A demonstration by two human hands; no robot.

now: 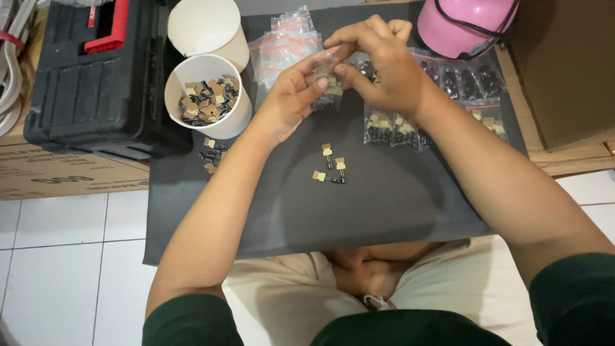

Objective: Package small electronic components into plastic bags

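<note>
Holding item, head view: one small clear zip bag (328, 82), pinched between both hands above the dark grey mat (384, 198).

Left hand (291, 96): closed on the bag's near-left side, thumb and forefinger gripping its edge. Right hand (384, 64): closed on the bag's top and right side, fingers curled over it. The bag sits directly between the two grips, its long axis apparently running upright from the mat toward the fingertips, though the fingers hide much of it. It seems to carry dark components with tan tape.

Toward the person from the grip: three loose taped components (330, 166) on the mat, nearer the left hand. Left of the grip: a white paper cup (208, 96) full of the same parts, a second cup (206, 27) behind it, a black toolbox (96, 70) beyond. Right of the grip: filled bags (394, 131) in a row. Beyond the grip: empty zip bags (285, 41), a pink helmet (464, 22).
</note>
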